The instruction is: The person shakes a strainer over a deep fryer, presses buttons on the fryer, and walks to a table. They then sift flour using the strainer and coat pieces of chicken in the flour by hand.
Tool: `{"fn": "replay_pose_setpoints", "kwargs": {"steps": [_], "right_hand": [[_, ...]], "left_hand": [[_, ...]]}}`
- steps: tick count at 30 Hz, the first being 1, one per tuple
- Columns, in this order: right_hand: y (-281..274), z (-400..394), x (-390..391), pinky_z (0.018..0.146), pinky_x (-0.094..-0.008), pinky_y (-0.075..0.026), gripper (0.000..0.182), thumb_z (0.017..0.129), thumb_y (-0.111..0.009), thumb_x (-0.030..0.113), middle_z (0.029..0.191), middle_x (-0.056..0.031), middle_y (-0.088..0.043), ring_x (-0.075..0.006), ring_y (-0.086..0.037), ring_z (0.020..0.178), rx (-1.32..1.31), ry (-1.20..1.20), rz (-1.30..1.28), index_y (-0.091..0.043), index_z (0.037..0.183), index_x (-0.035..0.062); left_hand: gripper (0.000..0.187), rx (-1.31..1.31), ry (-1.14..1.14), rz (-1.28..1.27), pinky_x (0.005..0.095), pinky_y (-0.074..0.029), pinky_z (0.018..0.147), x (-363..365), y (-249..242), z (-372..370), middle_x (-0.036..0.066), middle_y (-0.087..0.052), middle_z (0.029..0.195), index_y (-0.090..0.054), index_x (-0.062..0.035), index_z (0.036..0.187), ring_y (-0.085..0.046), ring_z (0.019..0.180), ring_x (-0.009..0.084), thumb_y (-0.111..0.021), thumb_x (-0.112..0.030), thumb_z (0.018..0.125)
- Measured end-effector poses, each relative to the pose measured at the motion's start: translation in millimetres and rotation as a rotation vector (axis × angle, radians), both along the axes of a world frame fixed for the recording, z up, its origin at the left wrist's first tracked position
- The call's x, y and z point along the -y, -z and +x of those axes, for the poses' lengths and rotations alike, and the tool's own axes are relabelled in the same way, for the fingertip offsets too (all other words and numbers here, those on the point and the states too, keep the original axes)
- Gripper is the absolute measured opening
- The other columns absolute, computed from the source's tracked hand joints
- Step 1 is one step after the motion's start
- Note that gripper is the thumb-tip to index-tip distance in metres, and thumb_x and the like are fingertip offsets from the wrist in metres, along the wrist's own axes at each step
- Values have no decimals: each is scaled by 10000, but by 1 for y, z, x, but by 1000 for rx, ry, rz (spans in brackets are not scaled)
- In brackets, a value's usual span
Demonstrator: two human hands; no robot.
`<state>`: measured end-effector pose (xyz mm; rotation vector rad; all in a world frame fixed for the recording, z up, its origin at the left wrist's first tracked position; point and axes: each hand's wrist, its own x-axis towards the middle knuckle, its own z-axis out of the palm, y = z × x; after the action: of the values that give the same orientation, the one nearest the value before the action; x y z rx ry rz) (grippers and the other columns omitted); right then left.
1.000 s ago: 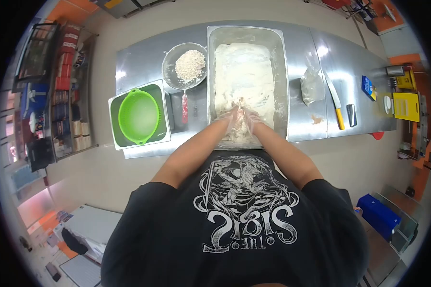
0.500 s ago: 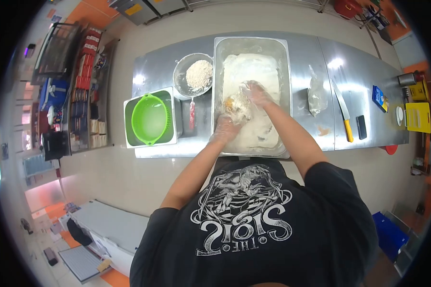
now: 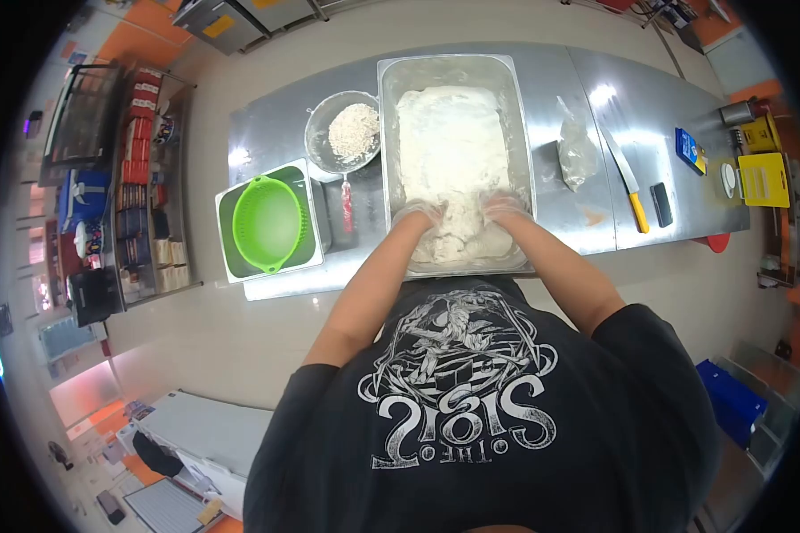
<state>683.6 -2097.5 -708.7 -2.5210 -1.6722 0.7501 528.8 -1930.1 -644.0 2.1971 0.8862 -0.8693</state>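
A steel table [image 3: 267,133] stood on a pale floor [image 3: 240,329]. Shelves [image 3: 142,178], perhaps stocked with packets, lined one side; orange walls [image 3: 142,27] showed beyond.

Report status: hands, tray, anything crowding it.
Left hand and right hand gloved, both pressed into the flour mix. Steel tray sits flat on the counter. Sieve of crumbs close beside the tray's left; nothing blocking.

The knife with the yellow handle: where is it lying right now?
In the head view, the knife lies on the steel counter, right of the clear plastic bag and left of a small dark object.
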Motion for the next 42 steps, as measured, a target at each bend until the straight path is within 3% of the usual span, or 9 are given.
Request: {"fn": "replay_pose_setpoints", "kwargs": {"steps": [8, 12, 14, 17, 23, 26, 31, 35, 42], "right_hand": [[-32, -92, -49, 1014, -406, -462, 404, 998, -466, 274, 1324, -235, -593, -352, -565, 1232, -963, 1264, -38, -579, 1296, 26], [35, -75, -40, 923, -401, -493, 345, 1002, -501, 278, 1152, -151, -680, -246, -648, 1058, -32, 182, 52, -613, 1214, 30], [-44, -62, -41, 846, -374, -517, 325, 976, -547, 264, 1050, -143, -701, -232, -669, 971, -658, 692, 126, -620, 1186, 27], [-78, -37, -54, 848, -396, -519, 473, 925, -623, 393, 1104, -200, -690, -290, -661, 1012, -507, 749, 21, -628, 1178, -6], [-29, -7, -75, 992, -455, -462, 535, 931, -589, 429, 1269, -302, -586, -355, -596, 1174, -549, 486, 518, -609, 1180, -44], [31, -9, -99, 1049, -437, -424, 516, 968, -521, 411, 1296, -301, -572, -380, -567, 1213, -252, -186, 122, -578, 1258, -12], [-61, -54, -38, 979, -466, -457, 452, 975, -474, 388, 1174, -277, -634, -425, -603, 1069, -629, 102, 54, -603, 1191, 12], [-130, -27, -13, 935, -453, -497, 462, 969, -478, 334, 1150, -288, -646, -389, -654, 1000, -239, 514, -49, -635, 1179, -46], [5, -76, -22, 945, -439, -494, 520, 904, -560, 393, 1198, -294, -633, -361, -650, 1056, -666, 958, 107, -648, 1159, -52]], "left_hand": [[741, 40, -873, -386, 442, -371, 1099, 35, 15, -13, 271, -476, 1446, -506, 15, 1394, -499, 1318, 366, -331, -584, 996], [712, 120, -864, -257, 440, -424, 1049, 40, -19, 4, 285, -539, 1374, -582, 51, 1296, -551, 1258, 377, -387, -562, 990], [668, 175, -583, -97, 443, -455, 1012, 29, 8, 1, 287, -585, 1302, -626, 59, 1219, -587, 1198, 390, -439, -535, 980], [553, 281, 23, 209, 446, -482, 973, -1, 79, -3, 281, -650, 1174, -679, 56, 1093, -630, 1107, 407, -529, -458, 955], [394, 300, 229, 311, 464, -481, 943, 20, 6, -53, 264, -668, 1052, -679, 56, 1071, -632, 1054, 386, -558, -296, 940], [395, 447, 44, 324, 456, -468, 967, 30, -64, -51, 264, -670, 1040, -682, 66, 1026, -623, 1056, 398, -556, -299, 943], [516, 570, -80, 480, 447, -447, 1025, 1, -12, -21, 249, -683, 1082, -710, 58, 974, -619, 1104, 406, -479, -404, 986], [723, 73, 132, 155, 476, -439, 1039, -3, -17, 11, 266, -635, 1244, -617, 56, 1247, -607, 1188, 376, -355, -569, 994], [767, 43, -330, -69, 464, -456, 1016, 15, 29, 1, 277, -632, 1246, -585, 69, 1279, -622, 1159, 377, -416, -614, 973]]}}
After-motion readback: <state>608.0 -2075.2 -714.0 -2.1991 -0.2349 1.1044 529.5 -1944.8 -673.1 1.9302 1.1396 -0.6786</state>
